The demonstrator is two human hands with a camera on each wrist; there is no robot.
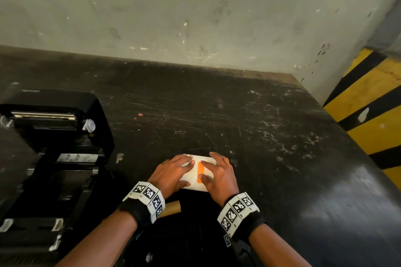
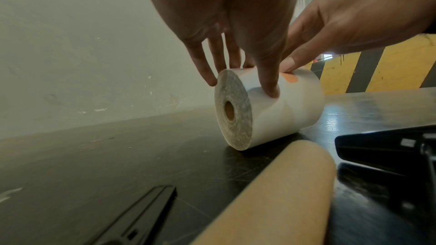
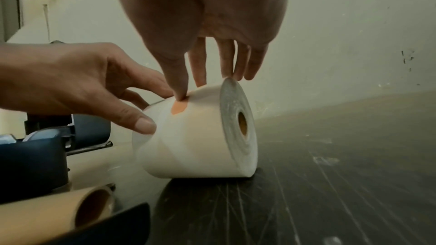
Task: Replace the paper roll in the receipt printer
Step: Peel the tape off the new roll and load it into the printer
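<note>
A white paper roll (image 1: 193, 174) with an orange sticker (image 1: 200, 173) lies on its side on the black table (image 1: 238, 115). My left hand (image 1: 184, 172) holds its left half, fingers over the far side and thumb on the near face (image 2: 250, 66). My right hand (image 1: 217, 175) holds the right half, with its thumb tip at the edge of the orange sticker (image 3: 179, 108) and its fingers over the top (image 3: 207, 81). The roll (image 2: 283, 115) rests on the table. The black receipt printer (image 1: 50, 158) stands at the left with its lid (image 1: 54, 104) up and its bay showing no roll.
An empty brown cardboard core (image 1: 172, 208) lies just behind my left wrist, close to the printer. A scuffed wall runs along the table's far edge. A yellow and black striped pillar (image 1: 368, 104) stands past the table's right edge.
</note>
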